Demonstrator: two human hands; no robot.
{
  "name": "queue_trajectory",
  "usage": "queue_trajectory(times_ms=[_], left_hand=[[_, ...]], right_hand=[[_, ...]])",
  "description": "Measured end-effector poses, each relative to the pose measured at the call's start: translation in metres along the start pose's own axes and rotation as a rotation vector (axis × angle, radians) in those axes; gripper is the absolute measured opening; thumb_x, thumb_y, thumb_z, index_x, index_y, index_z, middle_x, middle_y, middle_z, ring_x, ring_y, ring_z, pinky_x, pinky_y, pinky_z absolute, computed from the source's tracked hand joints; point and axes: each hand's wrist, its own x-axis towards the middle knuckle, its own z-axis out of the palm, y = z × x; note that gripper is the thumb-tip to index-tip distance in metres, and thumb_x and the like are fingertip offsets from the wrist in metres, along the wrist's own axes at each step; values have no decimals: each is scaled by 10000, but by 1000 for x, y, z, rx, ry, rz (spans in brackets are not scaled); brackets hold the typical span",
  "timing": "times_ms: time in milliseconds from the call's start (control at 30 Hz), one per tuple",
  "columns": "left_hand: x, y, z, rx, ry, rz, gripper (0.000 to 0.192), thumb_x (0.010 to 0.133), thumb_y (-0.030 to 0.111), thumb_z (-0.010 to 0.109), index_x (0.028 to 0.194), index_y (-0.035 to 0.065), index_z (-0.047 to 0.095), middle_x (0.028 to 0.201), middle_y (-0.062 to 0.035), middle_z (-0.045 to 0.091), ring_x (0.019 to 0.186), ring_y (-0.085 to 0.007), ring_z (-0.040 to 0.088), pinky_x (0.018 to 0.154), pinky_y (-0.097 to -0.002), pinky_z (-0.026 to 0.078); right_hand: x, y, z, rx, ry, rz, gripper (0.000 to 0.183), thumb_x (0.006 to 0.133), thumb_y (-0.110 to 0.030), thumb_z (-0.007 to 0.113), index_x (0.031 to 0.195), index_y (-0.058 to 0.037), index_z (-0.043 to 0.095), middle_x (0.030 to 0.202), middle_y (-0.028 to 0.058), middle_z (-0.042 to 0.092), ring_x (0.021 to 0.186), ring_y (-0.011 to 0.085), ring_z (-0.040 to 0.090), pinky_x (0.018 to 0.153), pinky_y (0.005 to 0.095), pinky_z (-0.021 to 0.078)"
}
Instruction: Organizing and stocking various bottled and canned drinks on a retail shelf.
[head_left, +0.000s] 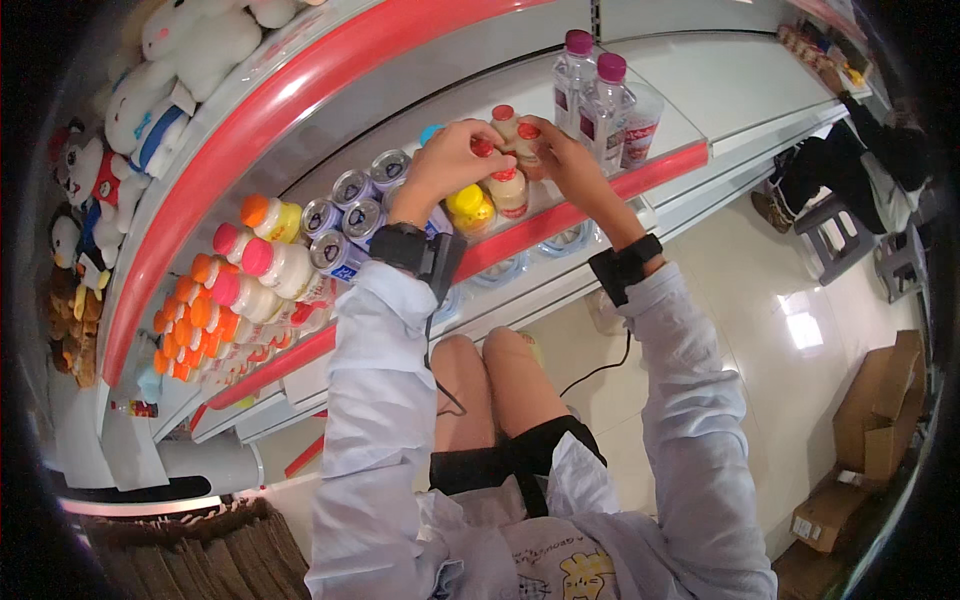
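Observation:
On a white store shelf with a red edge strip (517, 241) stand several small red-capped bottles (510, 196). My left hand (450, 161) reaches over them, its fingers around the red cap of one at the left. My right hand (562, 161) has its fingers at another red-capped bottle (529, 142) on the right. Whether either bottle is lifted cannot be told. A yellow-capped bottle (470, 206) stands just below my left hand. Purple drink cans (362, 217) are grouped left of that hand, partly hidden by it. A black band is on each wrist.
Two purple-capped clear bottles (606, 97) and a plastic cup (642, 124) stand at the right. Pink-capped and orange-capped bottles (202, 315) fill the shelf's left. Plush toys (142, 112) sit above. A crouching person (862, 172) is far right, near stools (832, 232) and cardboard boxes (877, 412).

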Motion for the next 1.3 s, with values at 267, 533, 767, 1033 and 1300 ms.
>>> queue_trajectory(times_ms=[267,533,767,1033,1300], left_hand=[[0,3,-1,57,-53,-34,380,653,432,735,766,70,698,810,-107,659,768,-258,635,660,-352,480],[-5,2,-3,42,-61,-13,283,742,266,719,752,-3,629,758,-93,651,709,-183,610,662,-297,460],[-5,1,1,74,-5,-41,332,686,351,717,724,31,634,771,-108,639,748,-247,617,668,-339,473],[-2,-1,3,63,-10,-22,361,651,411,729,702,62,650,771,-96,646,756,-263,628,659,-361,481],[-1,6,3,118,5,-80,366,660,428,733,731,78,652,783,-87,648,791,-258,624,690,-354,474]], right_hand=[[3,2,0,-123,124,-110,377,817,-182,654,1156,-75,528,1030,166,614,900,355,616,741,417,491],[12,-12,10,-373,236,-57,415,815,-390,669,999,-59,497,968,141,589,754,351,631,606,420,501],[16,-12,15,-440,155,31,438,811,-431,651,947,-41,507,848,158,615,758,353,634,605,417,497],[16,-23,6,-744,170,4,511,787,-560,603,796,-50,611,665,151,632,595,328,638,518,409,502],[7,-36,-22,-547,-113,52,404,917,-380,502,1111,-31,563,912,183,645,757,332,641,644,410,509]])
